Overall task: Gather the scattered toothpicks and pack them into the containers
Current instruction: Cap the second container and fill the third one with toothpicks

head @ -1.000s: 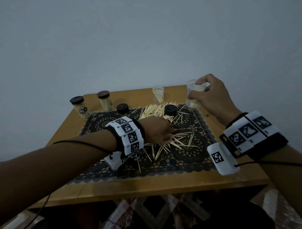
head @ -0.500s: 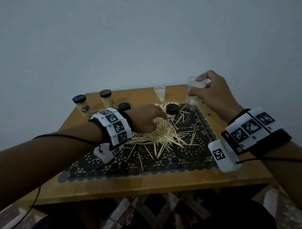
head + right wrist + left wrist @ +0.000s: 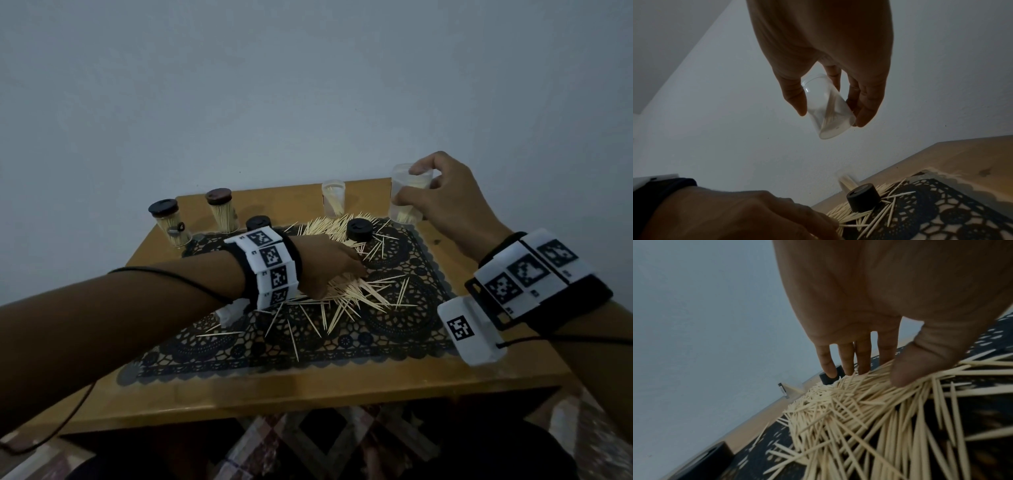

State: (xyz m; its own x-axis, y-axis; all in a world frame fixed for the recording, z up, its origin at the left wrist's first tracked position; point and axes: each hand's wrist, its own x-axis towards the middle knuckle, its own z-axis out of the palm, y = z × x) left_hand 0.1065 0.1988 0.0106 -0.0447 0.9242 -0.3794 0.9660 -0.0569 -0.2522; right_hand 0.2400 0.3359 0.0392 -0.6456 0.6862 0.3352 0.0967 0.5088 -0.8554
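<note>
Your left hand (image 3: pixel 329 263) lies on the toothpick pile (image 3: pixel 849 410), fingers straight and slightly spread, thumb (image 3: pixel 906 366) pressed onto the sticks; nothing is pinched yet. Your right hand (image 3: pixel 442 202) grips a clear cup (image 3: pixel 826 107) lifted off the table (image 3: pixel 308 394), thumb on one side and fingers on the other. A few toothpicks stand in it; most of its volume looks free, though the dim wrist view makes that hard to judge.

The task seems to be midway. Well off to the far left of your left hand, two jars (image 3: pixel 168 222) stand capped and packed. Between your hands, at the far edge, another clear cup (image 3: pixel 333 202) stands uncapped with only a few sticks. Two black caps lie loose: one (image 3: pixel 359 230) just beyond your left fingertips, the other (image 3: pixel 258 222) beside your left wrist.

What remains is most of the work: the dense heap under your left palm, plus strays fanned over the lace mat (image 3: pixel 394 329) toward you and to the right of that hand. Then both cups need caps.
</note>
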